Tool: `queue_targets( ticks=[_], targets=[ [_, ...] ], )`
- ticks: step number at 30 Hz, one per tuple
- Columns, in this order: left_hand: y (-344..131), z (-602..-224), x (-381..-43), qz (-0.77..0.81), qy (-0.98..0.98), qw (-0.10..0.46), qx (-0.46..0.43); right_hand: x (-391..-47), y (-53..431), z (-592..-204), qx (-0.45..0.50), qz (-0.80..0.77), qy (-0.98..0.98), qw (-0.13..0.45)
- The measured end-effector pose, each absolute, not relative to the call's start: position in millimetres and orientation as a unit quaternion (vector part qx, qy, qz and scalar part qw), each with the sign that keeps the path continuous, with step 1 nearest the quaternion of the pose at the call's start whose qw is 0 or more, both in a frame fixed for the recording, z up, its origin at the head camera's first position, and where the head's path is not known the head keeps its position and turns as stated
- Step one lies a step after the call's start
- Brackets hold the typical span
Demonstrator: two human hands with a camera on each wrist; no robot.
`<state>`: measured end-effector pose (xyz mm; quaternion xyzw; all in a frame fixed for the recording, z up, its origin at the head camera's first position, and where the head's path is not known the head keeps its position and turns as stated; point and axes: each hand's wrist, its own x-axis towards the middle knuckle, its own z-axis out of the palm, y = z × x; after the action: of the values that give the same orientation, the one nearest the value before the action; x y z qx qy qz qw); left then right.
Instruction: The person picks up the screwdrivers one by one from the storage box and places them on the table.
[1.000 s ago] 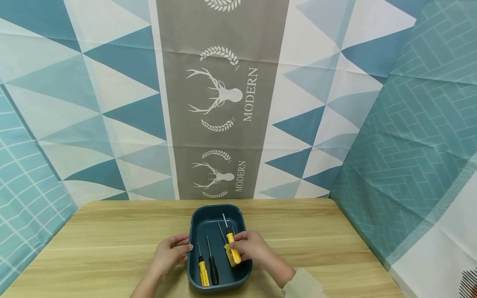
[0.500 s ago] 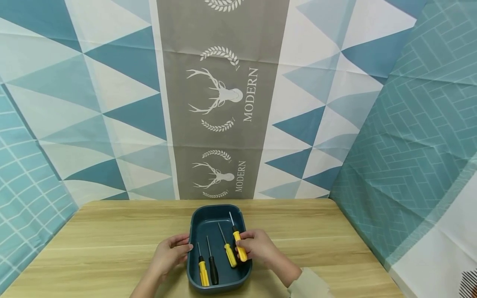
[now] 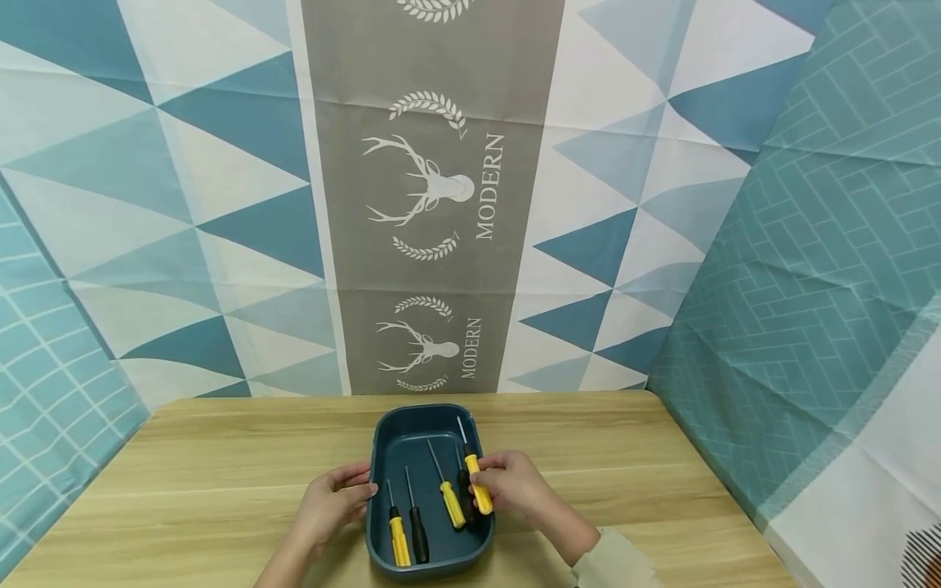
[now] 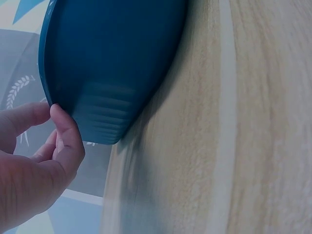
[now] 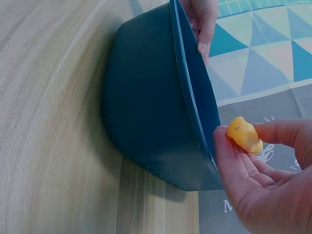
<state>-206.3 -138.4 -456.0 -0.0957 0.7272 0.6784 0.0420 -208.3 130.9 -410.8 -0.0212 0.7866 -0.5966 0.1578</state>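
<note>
A dark blue plastic bin [image 3: 426, 555] stands on the wooden table. My left hand [image 3: 336, 505] pinches its left rim between thumb and finger, as the left wrist view also shows. Along the bin's right side, my right hand [image 3: 510, 483] pinches the yellow handle of a screwdriver [image 3: 479, 486], its shaft pointing away toward the far wall. In the right wrist view the yellow handle end [image 5: 243, 135] is level with the rim. Inside the bin lie a yellow screwdriver [image 3: 399, 541], a black screwdriver [image 3: 419, 535], another yellow screwdriver [image 3: 452, 505] and, partly hidden under the held one, another black screwdriver [image 3: 464, 490].
The wooden table [image 3: 243, 465] extends to both sides of the bin. Behind it hangs a patterned cloth [image 3: 434, 245] with deer heads and triangles. A teal cloth [image 3: 809, 286] closes off the right side, and a blue grid cloth [image 3: 59, 392] the left.
My right hand has carried the yellow screwdriver rightward, away from above the other yellow one. The black screwdriver at the right now shows more. My left hand stays on the rim.
</note>
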Motion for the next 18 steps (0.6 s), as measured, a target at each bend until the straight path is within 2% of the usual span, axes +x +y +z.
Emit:
queue_targets(
  ticks=[18],
  targets=[
    [-140,-459,-210,0.677,0.729,0.05,-0.094,-209,143,-413,-0.029,-0.605,0.781,0.154]
  ],
)
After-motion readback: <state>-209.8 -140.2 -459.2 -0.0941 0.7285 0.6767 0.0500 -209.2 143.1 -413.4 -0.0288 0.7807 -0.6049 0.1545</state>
